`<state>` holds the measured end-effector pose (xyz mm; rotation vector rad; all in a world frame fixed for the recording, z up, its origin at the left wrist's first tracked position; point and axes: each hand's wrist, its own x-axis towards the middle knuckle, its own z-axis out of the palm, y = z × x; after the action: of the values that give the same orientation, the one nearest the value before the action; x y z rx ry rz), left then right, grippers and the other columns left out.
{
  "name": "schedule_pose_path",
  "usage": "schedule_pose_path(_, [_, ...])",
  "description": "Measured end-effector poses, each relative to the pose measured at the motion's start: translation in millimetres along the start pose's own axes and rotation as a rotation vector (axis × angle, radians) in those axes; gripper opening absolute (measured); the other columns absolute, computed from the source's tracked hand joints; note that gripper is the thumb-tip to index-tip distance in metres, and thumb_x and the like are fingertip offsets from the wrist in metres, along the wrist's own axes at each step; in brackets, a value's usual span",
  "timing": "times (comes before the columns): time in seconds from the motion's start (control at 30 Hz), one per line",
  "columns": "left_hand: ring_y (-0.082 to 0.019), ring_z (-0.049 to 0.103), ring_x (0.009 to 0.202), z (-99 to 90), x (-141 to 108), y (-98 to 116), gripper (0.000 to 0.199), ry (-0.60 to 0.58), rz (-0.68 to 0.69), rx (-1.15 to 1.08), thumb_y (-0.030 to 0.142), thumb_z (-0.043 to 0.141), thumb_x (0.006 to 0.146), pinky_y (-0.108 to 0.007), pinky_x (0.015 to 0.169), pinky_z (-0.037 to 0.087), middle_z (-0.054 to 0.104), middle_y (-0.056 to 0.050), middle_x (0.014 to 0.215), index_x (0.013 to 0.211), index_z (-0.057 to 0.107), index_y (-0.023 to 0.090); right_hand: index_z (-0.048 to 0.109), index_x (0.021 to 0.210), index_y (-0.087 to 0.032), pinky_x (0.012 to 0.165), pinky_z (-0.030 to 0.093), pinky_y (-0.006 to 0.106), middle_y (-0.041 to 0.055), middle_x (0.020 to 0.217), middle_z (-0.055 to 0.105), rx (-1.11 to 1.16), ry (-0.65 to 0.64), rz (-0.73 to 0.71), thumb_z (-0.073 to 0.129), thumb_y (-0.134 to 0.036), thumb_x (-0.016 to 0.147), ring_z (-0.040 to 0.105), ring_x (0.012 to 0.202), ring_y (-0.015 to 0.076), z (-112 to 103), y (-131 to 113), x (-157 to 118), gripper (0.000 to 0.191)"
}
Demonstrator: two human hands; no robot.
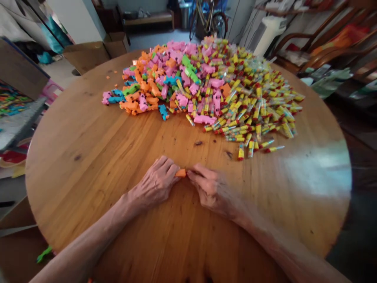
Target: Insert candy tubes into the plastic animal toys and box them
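Note:
My left hand is closed around an orange plastic piece, whose end sticks out between my two hands. My right hand has its fingers pinched together at the tip of that piece, where something small and dark red shows; most of it is hidden by the fingers. Both hands are low over the wooden table. Beyond them lies a heap of orange, pink, green and blue plastic toys, which runs into a pile of small yellow tubes with red ends.
Cardboard boxes stand past the table's far left edge. A wooden armchair is at the far right, a bicycle at the back. A green toy lies in a box at lower left.

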<state>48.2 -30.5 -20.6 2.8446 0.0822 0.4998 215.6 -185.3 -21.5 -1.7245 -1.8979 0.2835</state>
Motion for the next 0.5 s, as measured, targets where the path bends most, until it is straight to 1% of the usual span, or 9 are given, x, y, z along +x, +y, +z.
schedule_pose_path(0.1, [-0.023,0.048,0.084,2.6,-2,1,0.009,0.002,-0.017,-0.016,0.015,0.044,0.103,-0.037,0.075,0.044,0.056,-0.008,0.090,0.098,0.051,0.016,0.064,0.102,-0.012,0.063,0.041,0.028,0.0095,0.094,0.059,0.046,0.015,0.008,0.039,-0.009,0.097,0.055,0.073,0.0160,0,-3,-1,0.026])
schedule_pose_path(0.17, [-0.023,0.049,0.084,1.5,-2,3,0.010,0.015,-0.034,-0.003,0.016,0.044,0.103,-0.037,0.075,0.045,0.057,-0.008,0.091,0.097,0.052,0.016,0.065,0.100,-0.013,0.063,0.040,0.028,0.0088,0.093,0.060,0.073,0.016,0.012,0.039,-0.012,0.098,0.055,0.073,0.0157,-6,-5,2,0.025])
schedule_pose_path(0.23, [-0.022,0.050,0.083,-4.8,-6,7,0.013,0.044,-0.062,0.018,0.017,0.043,0.104,-0.036,0.074,0.047,0.058,-0.008,0.090,0.095,0.053,0.016,0.065,0.092,-0.015,0.064,0.038,0.028,0.0063,0.086,0.061,0.091,-0.028,-0.002,0.044,-0.016,0.098,0.055,0.072,0.0152,-16,-5,11,0.022])
schedule_pose_path(0.3, [-0.021,0.053,0.080,-17.1,-19,12,0.016,0.064,-0.114,0.030,0.019,0.042,0.104,-0.034,0.072,0.048,0.059,-0.007,0.087,0.095,0.054,0.017,0.065,0.084,-0.017,0.063,0.036,0.028,0.0043,0.078,0.061,0.027,-0.036,0.031,0.048,-0.022,0.099,0.055,0.070,0.0149,-28,0,30,0.023])
schedule_pose_path(0.37, [-0.020,0.055,0.077,-33.7,-47,17,0.016,0.081,-0.206,0.042,0.021,0.042,0.105,-0.031,0.070,0.049,0.060,-0.006,0.086,0.098,0.056,0.019,0.064,0.084,-0.017,0.061,0.033,0.029,0.0049,0.077,0.062,-0.158,0.022,0.146,0.047,-0.026,0.100,0.054,0.067,0.0156,-34,11,55,0.025])
schedule_pose_path(0.4, [-0.019,0.057,0.077,-42.9,-68,17,0.014,0.092,-0.262,0.055,0.023,0.044,0.104,-0.030,0.069,0.050,0.061,-0.005,0.087,0.100,0.057,0.020,0.065,0.089,-0.016,0.060,0.031,0.030,0.0065,0.080,0.063,-0.274,0.059,0.225,0.045,-0.026,0.100,0.054,0.067,0.0164,-35,18,70,0.025])
schedule_pose_path(0.43, [-0.019,0.059,0.076,-52.3,-93,17,0.013,0.122,-0.320,0.082,0.025,0.045,0.104,-0.030,0.068,0.051,0.062,-0.005,0.086,0.102,0.058,0.021,0.066,0.094,-0.015,0.059,0.031,0.031,0.0086,0.086,0.065,-0.378,0.082,0.296,0.043,-0.024,0.100,0.055,0.069,0.0174,-34,26,84,0.025])
schedule_pose_path(0.47, [-0.019,0.062,0.079,-61.8,-122,15,0.013,0.134,-0.382,0.113,0.028,0.048,0.103,-0.030,0.069,0.052,0.063,-0.004,0.089,0.105,0.059,0.022,0.067,0.099,-0.014,0.059,0.031,0.032,0.0110,0.092,0.066,-0.453,0.088,0.349,0.043,-0.022,0.099,0.057,0.070,0.0185,-32,34,98,0.025])
schedule_pose_path(0.5, [-0.020,0.064,0.081,-71.0,-154,11,0.013,0.172,-0.445,0.169,0.031,0.050,0.102,-0.030,0.070,0.053,0.065,-0.004,0.090,0.106,0.060,0.024,0.067,0.104,-0.012,0.059,0.032,0.032,0.0133,0.098,0.066,-0.495,0.087,0.384,0.042,-0.019,0.098,0.058,0.073,0.0196,-28,42,110,0.026])
